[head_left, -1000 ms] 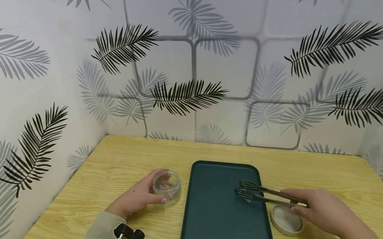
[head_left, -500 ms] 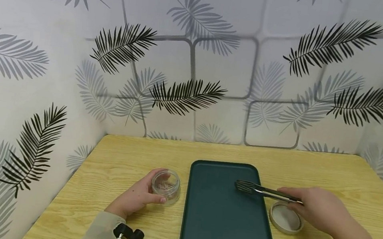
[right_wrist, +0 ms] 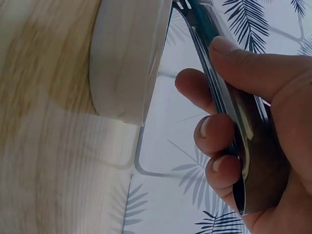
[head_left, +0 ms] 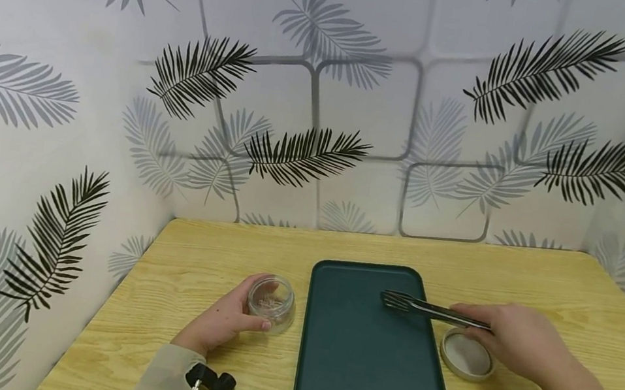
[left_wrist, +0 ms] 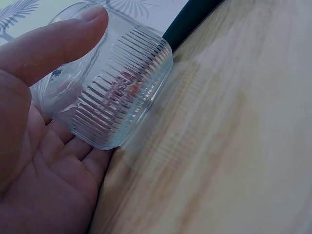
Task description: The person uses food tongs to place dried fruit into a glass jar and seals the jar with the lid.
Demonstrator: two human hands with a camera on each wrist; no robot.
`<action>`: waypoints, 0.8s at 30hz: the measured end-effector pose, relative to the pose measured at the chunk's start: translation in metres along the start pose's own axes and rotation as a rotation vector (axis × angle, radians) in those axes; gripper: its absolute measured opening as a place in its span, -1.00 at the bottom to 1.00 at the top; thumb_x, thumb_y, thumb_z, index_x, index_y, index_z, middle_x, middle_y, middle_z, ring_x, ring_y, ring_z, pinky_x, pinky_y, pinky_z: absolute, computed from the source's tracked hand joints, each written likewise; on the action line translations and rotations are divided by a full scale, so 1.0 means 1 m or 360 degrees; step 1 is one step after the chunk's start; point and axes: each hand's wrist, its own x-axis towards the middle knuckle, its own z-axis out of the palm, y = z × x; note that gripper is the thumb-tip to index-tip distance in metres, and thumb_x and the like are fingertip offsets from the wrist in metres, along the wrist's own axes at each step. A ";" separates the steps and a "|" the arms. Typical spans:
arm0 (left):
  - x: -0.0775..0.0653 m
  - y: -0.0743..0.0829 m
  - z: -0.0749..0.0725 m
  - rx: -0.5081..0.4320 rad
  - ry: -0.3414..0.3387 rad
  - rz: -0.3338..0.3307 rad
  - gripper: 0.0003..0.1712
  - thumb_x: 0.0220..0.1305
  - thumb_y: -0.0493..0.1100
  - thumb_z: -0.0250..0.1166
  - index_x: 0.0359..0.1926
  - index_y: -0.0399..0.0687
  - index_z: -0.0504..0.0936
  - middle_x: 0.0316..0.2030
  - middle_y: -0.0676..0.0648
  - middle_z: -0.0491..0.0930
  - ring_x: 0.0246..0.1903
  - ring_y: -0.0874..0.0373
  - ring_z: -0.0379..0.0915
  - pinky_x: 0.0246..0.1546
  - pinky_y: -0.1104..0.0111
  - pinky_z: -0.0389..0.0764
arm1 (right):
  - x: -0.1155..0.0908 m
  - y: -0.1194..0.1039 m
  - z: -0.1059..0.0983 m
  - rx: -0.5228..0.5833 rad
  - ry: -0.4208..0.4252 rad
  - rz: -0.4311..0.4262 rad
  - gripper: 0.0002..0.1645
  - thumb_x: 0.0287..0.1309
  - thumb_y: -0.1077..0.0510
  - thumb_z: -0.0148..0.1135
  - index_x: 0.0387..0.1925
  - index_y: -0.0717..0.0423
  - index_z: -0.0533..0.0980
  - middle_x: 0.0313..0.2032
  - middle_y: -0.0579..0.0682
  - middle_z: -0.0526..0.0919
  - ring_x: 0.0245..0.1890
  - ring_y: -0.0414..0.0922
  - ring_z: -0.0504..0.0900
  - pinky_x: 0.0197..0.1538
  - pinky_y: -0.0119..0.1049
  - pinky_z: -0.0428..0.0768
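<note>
My left hand (head_left: 225,318) holds a small clear glass jar (head_left: 272,313) on the table left of the tray, thumb on its near side and fingers behind. In the left wrist view, small reddish pieces (left_wrist: 130,88) show through the jar's ribbed wall. My right hand (head_left: 524,345) grips metal tongs (head_left: 439,313), fingers wrapped round the handle end in the right wrist view. The tongs' arms are squeezed together, and their slotted tips lie over the upper right part of the dark green tray (head_left: 371,380). What sits between the tips is hidden.
A round pale lid (head_left: 468,355) lies beside the tray's right edge, just below the tongs and my right hand. The wooden table (head_left: 234,247) meets a leaf-patterned wall (head_left: 348,193) at the back.
The tongs' arms have come together over the tray, and their tips have shifted slightly left with my right hand. My left hand and the jar have stayed put.
</note>
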 end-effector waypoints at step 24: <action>0.000 0.000 0.002 0.0002 0.0020 -0.0005 -0.02 0.20 -0.25 0.49 0.53 0.07 0.15 0.47 -0.14 0.22 0.32 -0.10 0.28 0.15 0.42 0.39 | 0.008 -0.034 -0.015 0.0110 -0.0036 -0.0059 -0.47 0.24 -0.02 0.40 0.26 -0.21 0.60 -0.08 -0.16 0.76 -0.29 -0.25 0.71 -0.37 -0.26 0.54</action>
